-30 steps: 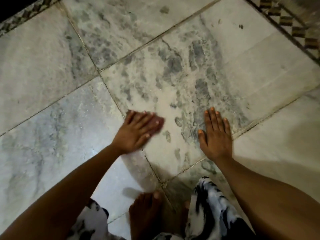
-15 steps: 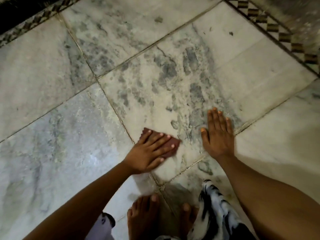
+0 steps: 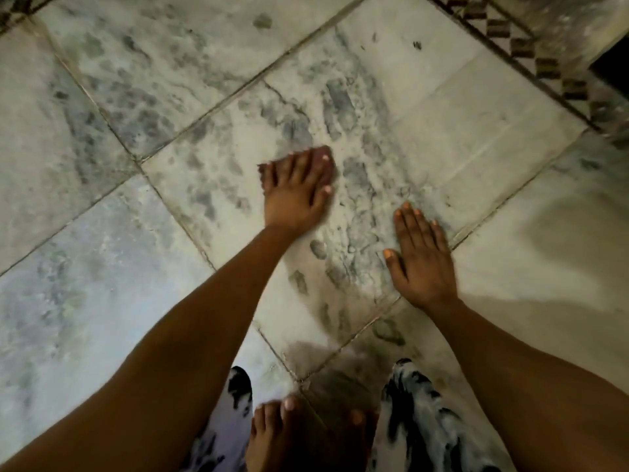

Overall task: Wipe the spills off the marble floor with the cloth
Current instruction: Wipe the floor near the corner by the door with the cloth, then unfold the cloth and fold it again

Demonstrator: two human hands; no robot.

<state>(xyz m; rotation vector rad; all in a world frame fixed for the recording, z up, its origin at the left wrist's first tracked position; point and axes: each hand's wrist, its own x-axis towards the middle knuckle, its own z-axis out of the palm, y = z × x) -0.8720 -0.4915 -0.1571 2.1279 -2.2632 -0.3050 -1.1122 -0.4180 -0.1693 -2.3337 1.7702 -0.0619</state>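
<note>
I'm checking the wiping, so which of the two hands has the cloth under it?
The left hand, reaching farther forward, presses the reddish cloth flat. The right hand rests bare on the marble floor.

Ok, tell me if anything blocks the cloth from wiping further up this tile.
Nothing visible does. The left hand presses the cloth flat, and only bare mottled marble floor lies ahead. The right hand rests flat off to the side, apart from the cloth.

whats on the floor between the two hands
Only bare marble floor with grey blotches, in the head view. The left hand presses the cloth; the right hand lies flat beside it. No object sits between them.
</note>
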